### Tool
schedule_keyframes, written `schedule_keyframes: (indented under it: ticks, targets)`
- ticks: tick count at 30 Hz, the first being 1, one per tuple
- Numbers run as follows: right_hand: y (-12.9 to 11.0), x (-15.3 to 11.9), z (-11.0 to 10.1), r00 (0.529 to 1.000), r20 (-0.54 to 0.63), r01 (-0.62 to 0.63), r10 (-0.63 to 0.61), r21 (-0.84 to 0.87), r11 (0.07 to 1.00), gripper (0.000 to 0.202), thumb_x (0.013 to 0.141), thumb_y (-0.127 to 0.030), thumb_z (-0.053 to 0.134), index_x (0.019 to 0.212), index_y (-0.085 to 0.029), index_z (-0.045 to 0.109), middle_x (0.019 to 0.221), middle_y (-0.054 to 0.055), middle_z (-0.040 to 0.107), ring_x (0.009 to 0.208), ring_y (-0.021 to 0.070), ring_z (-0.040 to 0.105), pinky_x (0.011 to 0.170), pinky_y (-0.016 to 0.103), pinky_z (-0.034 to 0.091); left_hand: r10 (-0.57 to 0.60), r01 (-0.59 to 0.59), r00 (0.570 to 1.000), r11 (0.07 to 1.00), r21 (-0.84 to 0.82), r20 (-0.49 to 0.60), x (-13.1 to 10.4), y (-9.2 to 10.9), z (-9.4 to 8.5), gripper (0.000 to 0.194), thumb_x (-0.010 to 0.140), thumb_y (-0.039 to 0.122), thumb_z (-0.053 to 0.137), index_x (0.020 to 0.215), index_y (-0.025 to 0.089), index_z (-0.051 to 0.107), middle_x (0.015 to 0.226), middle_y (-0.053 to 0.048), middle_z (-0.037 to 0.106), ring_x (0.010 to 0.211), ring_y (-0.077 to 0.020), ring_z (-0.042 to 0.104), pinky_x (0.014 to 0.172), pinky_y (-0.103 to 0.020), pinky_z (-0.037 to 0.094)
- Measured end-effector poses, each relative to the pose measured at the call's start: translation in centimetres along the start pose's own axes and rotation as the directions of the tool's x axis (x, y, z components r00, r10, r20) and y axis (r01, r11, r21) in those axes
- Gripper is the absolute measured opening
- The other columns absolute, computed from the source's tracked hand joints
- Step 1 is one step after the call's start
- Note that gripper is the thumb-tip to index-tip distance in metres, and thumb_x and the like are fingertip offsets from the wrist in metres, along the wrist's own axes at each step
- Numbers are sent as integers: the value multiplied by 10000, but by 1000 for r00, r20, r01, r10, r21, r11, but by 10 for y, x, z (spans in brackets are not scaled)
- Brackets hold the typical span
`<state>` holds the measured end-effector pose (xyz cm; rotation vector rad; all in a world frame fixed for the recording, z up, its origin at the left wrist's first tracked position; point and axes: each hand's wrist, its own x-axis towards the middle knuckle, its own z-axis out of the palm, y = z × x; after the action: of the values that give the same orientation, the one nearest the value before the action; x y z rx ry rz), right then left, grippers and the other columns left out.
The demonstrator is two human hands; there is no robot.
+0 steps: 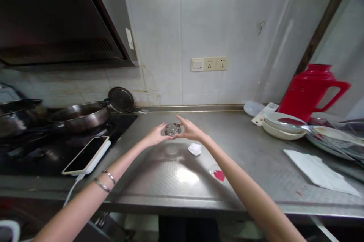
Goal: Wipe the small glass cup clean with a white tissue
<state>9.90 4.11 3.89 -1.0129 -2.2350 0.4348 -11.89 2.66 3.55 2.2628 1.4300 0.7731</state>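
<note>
A small round object [173, 129], dark and silvery with a patterned top, is between my two hands above the steel counter [159, 181]. I cannot make out exactly what it is. My left hand [155, 136] grips its left side, thumb below and fingers above. From the other side my right hand [191, 129] holds it with the thumb at its lower edge, the index finger raised. A crumpled white paper piece [195, 149] lies on the counter just below my right hand. Nearer my right forearm is a red patch [219, 175].
To the left, a pan [82, 117] and a pot [19, 117] stand on the black stove, with a phone [87, 154] at its edge. A round black lid [121, 99] leans on the wall. On the right are a red thermos [308, 92], stacked bowls [284, 126] and a white sheet [320, 170].
</note>
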Motion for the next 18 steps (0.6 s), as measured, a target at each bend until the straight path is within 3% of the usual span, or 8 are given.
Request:
schedule_keyframes:
  ticks: [4, 9, 13, 18]
  targets:
    - [-33, 39, 53, 994, 84, 72, -76, 50, 996, 1087, 597, -480, 764, 1444, -91, 206, 1174, 201, 602, 1194, 330, 455, 930, 436, 402, -125, 128, 991, 990, 51, -56, -39, -50, -36, 789, 651, 490, 686, 1318, 130, 466, 1425, -153, 399, 1344, -283, 334, 1118, -398, 237]
    - [-60, 63, 105, 982, 143, 110, -123, 95, 989, 1071, 613, -451, 763, 1453, -119, 187, 1168, 186, 596, 1194, 318, 450, 914, 423, 409, -189, 196, 979, 977, 89, -76, -77, -97, -59, 772, 676, 515, 644, 1319, 129, 459, 1440, -149, 371, 1353, -276, 317, 1118, -388, 236]
    - [-72, 73, 131, 974, 183, 115, -130, 94, 989, 1075, 618, -455, 757, 1454, -108, 177, 1173, 200, 579, 1180, 321, 462, 904, 412, 421, -220, 226, 971, 972, 62, -96, -96, -117, -66, 715, 687, 501, 629, 1292, 148, 485, 1405, -121, 441, 1320, -290, 374, 1106, -396, 262]
    - [-78, 78, 150, 971, 213, 87, -105, 92, 992, 1098, 608, -511, 750, 1462, -162, 156, 1197, 202, 544, 1096, 318, 530, 885, 425, 432, -201, 205, 975, 978, 33, -92, -109, -127, -70, 660, 703, 479, 617, 1262, 149, 501, 1346, -103, 516, 1268, -280, 446, 1075, -379, 317]
